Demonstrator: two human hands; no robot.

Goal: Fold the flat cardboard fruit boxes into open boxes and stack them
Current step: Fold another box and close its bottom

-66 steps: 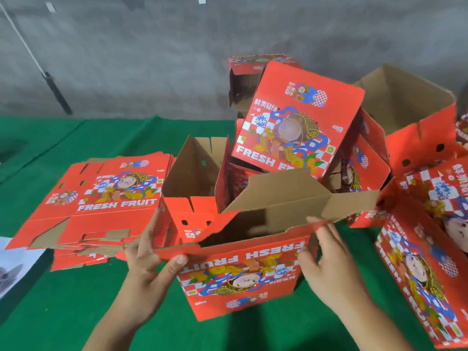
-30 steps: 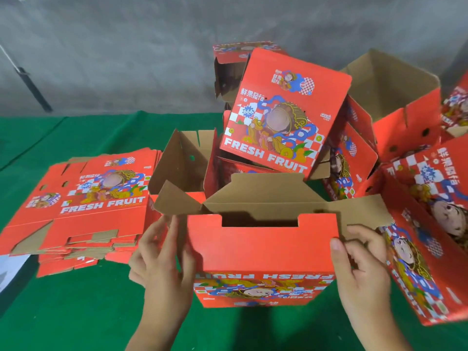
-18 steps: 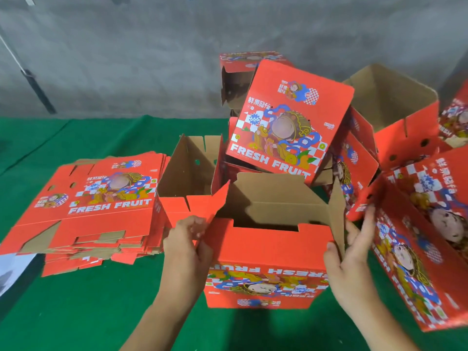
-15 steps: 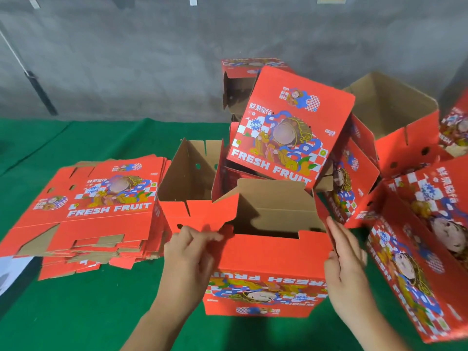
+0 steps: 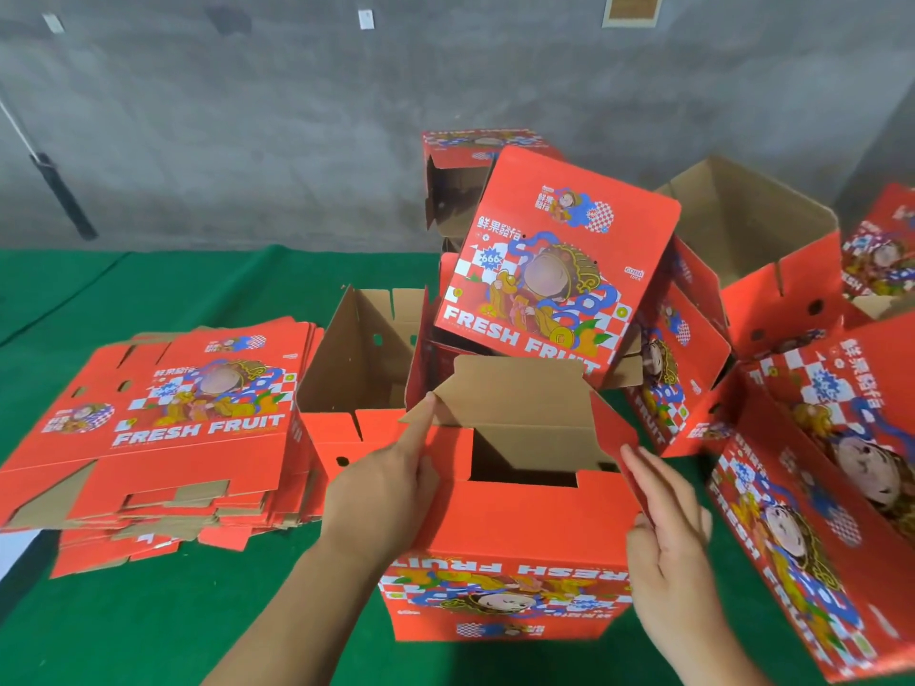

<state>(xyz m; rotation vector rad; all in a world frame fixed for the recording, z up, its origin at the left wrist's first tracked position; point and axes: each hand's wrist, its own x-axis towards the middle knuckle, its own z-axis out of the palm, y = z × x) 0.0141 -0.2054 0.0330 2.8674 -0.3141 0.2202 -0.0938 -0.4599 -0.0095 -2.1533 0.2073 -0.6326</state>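
Flap-folding step — left hand (image 5: 391, 482) and right hand (image 5: 663, 517), fingers straight, press the box (image 5: 510, 552) side flaps inward; next, tuck them down.

Two hands (image 5: 391, 492), one flat-box stack (image 5: 163, 438)

Flat stack (image 5: 163, 428) top sheet: "FRESH FRUIT"
Tilted box (image 5: 554, 269) panel: "FRESH FRUIT", "666"
Box in hands (image 5: 510, 532) front, upside down: "FRESH FRUIT"
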